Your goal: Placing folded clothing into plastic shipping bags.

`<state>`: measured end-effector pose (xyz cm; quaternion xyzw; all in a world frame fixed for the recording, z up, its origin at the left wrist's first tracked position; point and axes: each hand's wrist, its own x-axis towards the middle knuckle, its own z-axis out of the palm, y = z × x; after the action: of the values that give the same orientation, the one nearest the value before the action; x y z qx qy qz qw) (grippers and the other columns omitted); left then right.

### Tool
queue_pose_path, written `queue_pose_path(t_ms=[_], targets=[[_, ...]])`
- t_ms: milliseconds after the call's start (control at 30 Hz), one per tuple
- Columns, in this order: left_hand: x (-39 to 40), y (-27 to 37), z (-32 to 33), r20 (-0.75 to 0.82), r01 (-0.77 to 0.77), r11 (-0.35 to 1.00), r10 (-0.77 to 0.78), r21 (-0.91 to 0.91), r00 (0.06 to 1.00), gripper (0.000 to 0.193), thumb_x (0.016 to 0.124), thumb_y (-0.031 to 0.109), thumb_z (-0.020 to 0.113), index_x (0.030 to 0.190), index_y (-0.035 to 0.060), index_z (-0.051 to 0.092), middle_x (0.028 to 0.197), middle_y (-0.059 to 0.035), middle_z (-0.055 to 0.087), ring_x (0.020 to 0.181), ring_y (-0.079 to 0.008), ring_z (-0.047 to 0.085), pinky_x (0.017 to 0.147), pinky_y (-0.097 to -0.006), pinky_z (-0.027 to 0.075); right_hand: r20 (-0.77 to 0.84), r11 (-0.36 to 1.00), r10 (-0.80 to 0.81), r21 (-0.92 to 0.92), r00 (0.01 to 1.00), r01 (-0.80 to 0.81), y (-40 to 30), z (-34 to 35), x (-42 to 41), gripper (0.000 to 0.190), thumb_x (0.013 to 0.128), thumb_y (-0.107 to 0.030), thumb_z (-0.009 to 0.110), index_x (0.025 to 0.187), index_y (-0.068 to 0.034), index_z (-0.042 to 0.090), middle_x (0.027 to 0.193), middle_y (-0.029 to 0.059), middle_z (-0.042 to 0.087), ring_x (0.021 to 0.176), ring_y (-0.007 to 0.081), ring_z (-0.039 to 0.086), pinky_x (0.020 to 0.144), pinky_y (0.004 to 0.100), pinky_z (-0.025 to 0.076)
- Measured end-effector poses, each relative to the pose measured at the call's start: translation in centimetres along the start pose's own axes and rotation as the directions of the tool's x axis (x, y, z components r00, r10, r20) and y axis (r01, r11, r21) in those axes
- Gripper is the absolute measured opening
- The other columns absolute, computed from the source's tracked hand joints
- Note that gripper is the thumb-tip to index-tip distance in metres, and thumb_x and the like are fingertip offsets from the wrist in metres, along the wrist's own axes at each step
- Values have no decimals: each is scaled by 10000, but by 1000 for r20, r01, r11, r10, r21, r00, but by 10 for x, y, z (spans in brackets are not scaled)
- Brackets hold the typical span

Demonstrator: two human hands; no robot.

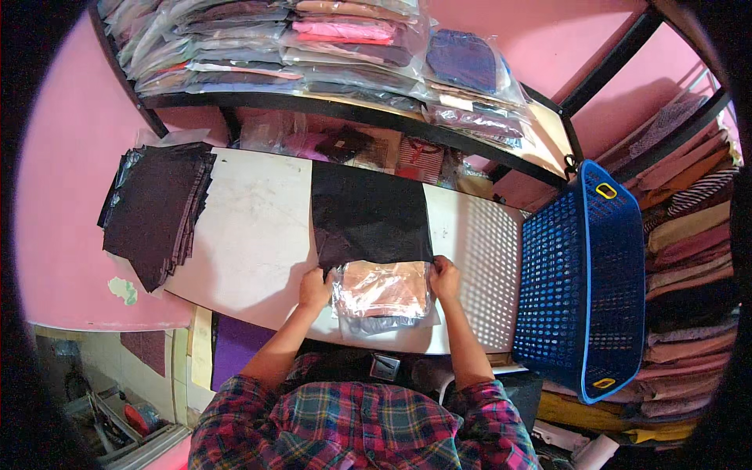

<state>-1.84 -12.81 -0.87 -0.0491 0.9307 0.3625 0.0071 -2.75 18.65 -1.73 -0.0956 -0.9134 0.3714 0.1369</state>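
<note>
A flat black bag (371,214) lies across the white table (258,205) in front of me. Over its near end sit folded garments in clear plastic, a tan one (385,288) on top and a greyish one (376,325) showing below it. My left hand (315,289) pinches the black bag's near left corner, beside the clear packet. At the right corner, my right hand (445,277) has its fingers closed on the black bag's edge. A thick stack of similar black bags (154,205) rests at the table's left end.
A blue perforated plastic basket (611,282) stands on its side at the table's right end. Above the far edge, a black-framed shelf (352,108) holds packed garments (346,29). Folded fabrics (693,276) are piled beyond the basket.
</note>
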Motion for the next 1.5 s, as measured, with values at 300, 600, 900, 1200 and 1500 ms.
queue_pose_path(t_ms=[300,600,900,1200,1500], targets=[[-35,-19,21,140,114,809,-40,-577,989,335,917,294,459,959,-26,548,742,-125,584,675,-199,534,648,-333,434,435,593,470,489,768,-640,5,-3,-72,187,932,-129,351,1000,-26,491,728,15,536,647,135,517,573,290,440],[65,58,-37,408,412,527,-131,-744,904,430,923,399,418,1138,30,471,838,-80,564,719,-143,563,554,-292,493,395,670,338,537,855,-513,-26,-56,33,193,925,-153,380,875,-61,543,786,27,524,711,158,477,626,300,411],[-22,-1,-38,261,-220,961,259,-167,930,275,900,221,413,915,-20,544,810,-264,558,823,-417,544,727,-438,439,193,989,-2,-144,981,30,-22,-58,-87,121,826,-95,496,773,10,522,623,182,561,552,331,562,522,410,426],[1,10,-26,-72,-352,932,347,-88,935,429,700,14,588,1100,35,434,932,-213,559,877,-408,541,759,-446,445,-17,946,-70,-319,997,61,-80,-34,-80,361,666,7,587,1016,-35,508,849,168,555,855,354,546,736,418,429],[-16,8,-48,-134,-430,899,418,-81,898,267,683,4,599,933,40,513,859,-167,584,810,-367,570,708,-419,469,-265,991,-63,-133,962,28,-80,-41,-89,312,626,82,524,920,-19,560,825,139,563,761,341,567,677,393,452]])
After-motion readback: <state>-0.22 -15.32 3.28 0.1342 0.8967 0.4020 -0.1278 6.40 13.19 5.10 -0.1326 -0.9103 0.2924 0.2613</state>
